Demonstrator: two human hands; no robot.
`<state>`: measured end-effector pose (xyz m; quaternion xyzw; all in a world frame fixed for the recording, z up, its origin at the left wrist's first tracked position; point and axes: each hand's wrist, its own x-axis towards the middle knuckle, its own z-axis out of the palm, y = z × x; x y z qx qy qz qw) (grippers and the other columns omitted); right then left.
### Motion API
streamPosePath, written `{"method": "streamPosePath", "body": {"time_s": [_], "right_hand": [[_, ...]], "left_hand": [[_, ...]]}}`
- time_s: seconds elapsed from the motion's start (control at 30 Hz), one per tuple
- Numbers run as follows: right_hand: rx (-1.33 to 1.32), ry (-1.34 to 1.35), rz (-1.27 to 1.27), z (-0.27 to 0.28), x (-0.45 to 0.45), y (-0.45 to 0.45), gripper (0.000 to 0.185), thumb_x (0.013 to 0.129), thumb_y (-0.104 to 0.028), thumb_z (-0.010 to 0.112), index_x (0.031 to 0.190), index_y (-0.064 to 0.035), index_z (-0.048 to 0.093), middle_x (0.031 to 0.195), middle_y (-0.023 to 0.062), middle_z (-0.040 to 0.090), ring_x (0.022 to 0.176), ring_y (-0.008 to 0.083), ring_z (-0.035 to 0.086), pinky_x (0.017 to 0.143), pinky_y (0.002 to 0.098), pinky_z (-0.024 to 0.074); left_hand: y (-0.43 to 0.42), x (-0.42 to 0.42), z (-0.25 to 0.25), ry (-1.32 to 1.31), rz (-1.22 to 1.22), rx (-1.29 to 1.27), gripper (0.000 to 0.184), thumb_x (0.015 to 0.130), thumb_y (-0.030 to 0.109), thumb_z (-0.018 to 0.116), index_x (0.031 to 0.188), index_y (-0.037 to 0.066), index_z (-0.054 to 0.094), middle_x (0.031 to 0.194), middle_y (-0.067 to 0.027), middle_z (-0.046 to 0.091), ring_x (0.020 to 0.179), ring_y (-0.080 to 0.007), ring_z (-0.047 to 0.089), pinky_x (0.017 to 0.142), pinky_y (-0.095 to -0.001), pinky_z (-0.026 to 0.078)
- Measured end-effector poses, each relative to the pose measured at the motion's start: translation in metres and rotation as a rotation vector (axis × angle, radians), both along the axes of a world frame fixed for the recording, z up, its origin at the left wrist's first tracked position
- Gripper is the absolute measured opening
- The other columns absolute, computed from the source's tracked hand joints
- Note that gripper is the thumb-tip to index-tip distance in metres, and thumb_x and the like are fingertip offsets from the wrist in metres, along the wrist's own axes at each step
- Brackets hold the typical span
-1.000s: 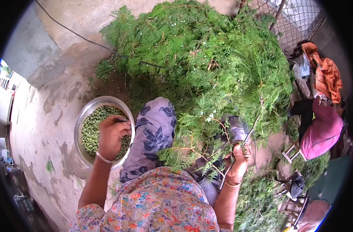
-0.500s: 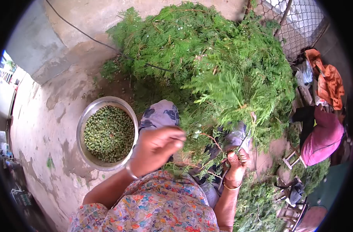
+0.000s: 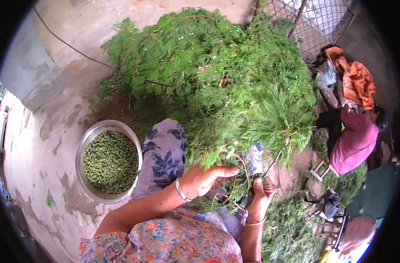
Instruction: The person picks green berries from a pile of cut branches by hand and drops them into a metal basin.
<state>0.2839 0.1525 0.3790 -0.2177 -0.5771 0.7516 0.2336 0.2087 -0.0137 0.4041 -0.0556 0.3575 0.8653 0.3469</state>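
My right hand (image 3: 260, 197) is closed around the stem of a leafy conifer branch (image 3: 292, 127), whose feathery green end spreads away from me. My left hand (image 3: 206, 179), with a silver bangle at the wrist, is at the side sprigs of this branch. Its thumb points right along a twig, and foliage partly covers the fingertips. They seem to pinch a sprig. Left of my knee, a metal basin (image 3: 80, 164) holds many small round green cones (image 3: 111, 162).
A large heap of cut conifer branches (image 3: 186, 57) lies ahead against the wall. A dark cable (image 3: 90, 57) runs into it. On the right, a person in a pink top (image 3: 353, 142) sits near a small stool (image 3: 320, 170) and an orange cloth (image 3: 355, 83). More greenery (image 3: 289, 232) lies at lower right.
My left hand has moved right, from near my knee to the branch's side sprigs. My right hand keeps its hold on the stem. The whole view has shifted slightly.
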Motion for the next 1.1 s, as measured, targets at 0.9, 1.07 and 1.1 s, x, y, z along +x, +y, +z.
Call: {"method": "streamPosePath", "body": {"time_s": [0.9, 1.07, 1.1], "right_hand": [[0.872, -0.198, 0.268, -0.004, -0.024, -0.021, 0.007, 0.077, -0.001, 0.062, 0.085, -0.0011, 0.061, 0.069, 0.0161, 0.063, 0.062, 0.0292, 0.065, 0.056, 0.0346, 0.0480], [0.932, -0.121, 0.481, 0.012, -0.024, -0.019, 0.032, 0.078, -0.024, 0.070, 0.094, 0.0012, 0.059, 0.071, 0.0176, 0.062, 0.067, 0.0292, 0.065, 0.060, 0.0363, 0.0484], [0.933, -0.120, 0.483, 0.017, -0.024, -0.018, 0.032, 0.078, -0.024, 0.070, 0.094, 0.0012, 0.059, 0.071, 0.0176, 0.062, 0.067, 0.0292, 0.065, 0.060, 0.0363, 0.0484]], "left_hand": [[-0.033, 0.005, -0.046, 0.064, -0.047, -0.054, 0.013, 0.081, 0.006, 0.066, 0.088, -0.004, 0.061, 0.072, -0.0059, 0.059, 0.057, -0.0135, 0.056, 0.048, -0.0266, 0.044], [-0.030, 0.005, -0.042, 0.070, -0.010, -0.079, 0.005, 0.080, -0.005, 0.061, 0.085, -0.003, 0.061, 0.071, -0.0055, 0.059, 0.056, -0.0127, 0.054, 0.048, -0.0260, 0.043], [-0.026, 0.006, -0.040, 0.128, 0.019, -0.146, 0.008, 0.082, 0.000, 0.063, 0.089, -0.002, 0.060, 0.073, -0.0047, 0.058, 0.057, -0.0112, 0.053, 0.047, -0.0242, 0.041]]}}
